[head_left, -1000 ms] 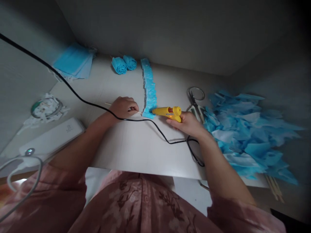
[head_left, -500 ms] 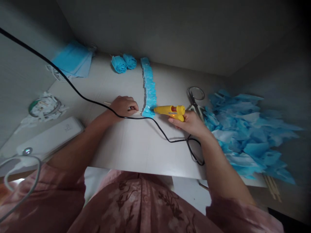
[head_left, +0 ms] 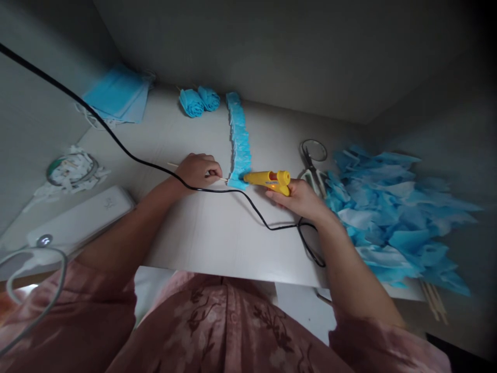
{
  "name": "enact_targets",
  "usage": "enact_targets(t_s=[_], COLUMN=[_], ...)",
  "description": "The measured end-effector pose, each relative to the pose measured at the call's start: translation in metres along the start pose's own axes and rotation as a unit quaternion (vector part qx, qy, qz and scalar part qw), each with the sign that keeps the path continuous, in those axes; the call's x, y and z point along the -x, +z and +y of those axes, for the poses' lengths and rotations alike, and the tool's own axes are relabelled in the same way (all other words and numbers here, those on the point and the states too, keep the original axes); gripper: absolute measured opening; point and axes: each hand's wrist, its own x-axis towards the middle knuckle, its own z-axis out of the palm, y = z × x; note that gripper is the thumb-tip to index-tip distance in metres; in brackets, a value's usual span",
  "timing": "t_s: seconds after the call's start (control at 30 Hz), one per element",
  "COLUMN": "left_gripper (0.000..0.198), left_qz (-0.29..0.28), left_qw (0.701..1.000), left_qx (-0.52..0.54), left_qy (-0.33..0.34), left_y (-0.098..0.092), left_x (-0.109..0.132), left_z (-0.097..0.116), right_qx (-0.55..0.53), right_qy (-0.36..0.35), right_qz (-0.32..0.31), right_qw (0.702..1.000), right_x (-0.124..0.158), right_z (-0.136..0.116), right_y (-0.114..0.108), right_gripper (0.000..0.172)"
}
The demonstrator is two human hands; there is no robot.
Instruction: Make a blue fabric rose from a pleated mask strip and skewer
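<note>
My right hand (head_left: 302, 198) grips a yellow glue gun (head_left: 267, 180), its nozzle touching the near end of a long strip of blue pleated paper (head_left: 238, 140) that runs away across the white table (head_left: 217, 233). My left hand (head_left: 199, 170) is closed in a pinch on a thin wooden stick (head_left: 173, 166), whose tip meets the same end of the strip. The gun's black cord (head_left: 116, 145) passes over my left wrist and loops near my right wrist.
Two blue paper roses (head_left: 199, 101) lie at the far edge. A stack of blue sheets (head_left: 116, 96) sits far left, a heap of blue cut pieces (head_left: 392, 207) at right, scissors (head_left: 312, 160) beside it. A white device (head_left: 83, 217) and tape roll (head_left: 72, 170) lie left.
The glue gun shifted slightly right half a second ago and has come back to the strip's end. My left hand has stayed in place.
</note>
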Motion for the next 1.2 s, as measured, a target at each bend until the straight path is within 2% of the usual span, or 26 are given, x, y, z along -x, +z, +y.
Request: enact_targets(t_s=[0.43, 0.67, 0.9, 1.2], left_gripper=[0.021, 0.021, 0.028, 0.039], left_qz=[-0.008, 0.011, 0.027, 0.015], left_qw=[1.000, 1.000, 0.995, 0.999], left_qx=[0.003, 0.024, 0.074, 0.049], left_qy=[-0.007, 0.009, -0.056, -0.016], left_y=[-0.0027, 0.0010, -0.0020, -0.0002], left_x=[0.0006, -0.0009, -0.0006, -0.0026], left_z=[0.0024, -0.0044, -0.0013, -0.0041], right_qx=[0.013, 0.005, 0.016, 0.021], right_qy=[-0.007, -0.007, -0.012, -0.008], right_qz=[0.002, -0.012, -0.005, -0.007], right_qw=[1.000, 1.000, 1.000, 1.000], right_x=[-0.0013, -0.0016, -0.0013, -0.0009], right_z=[0.0014, 0.0005, 0.0030, 0.0018], right_y=[0.0000, -0.0009, 0.0001, -0.0004], right_gripper=[0.043, 0.046, 0.048, 0.050])
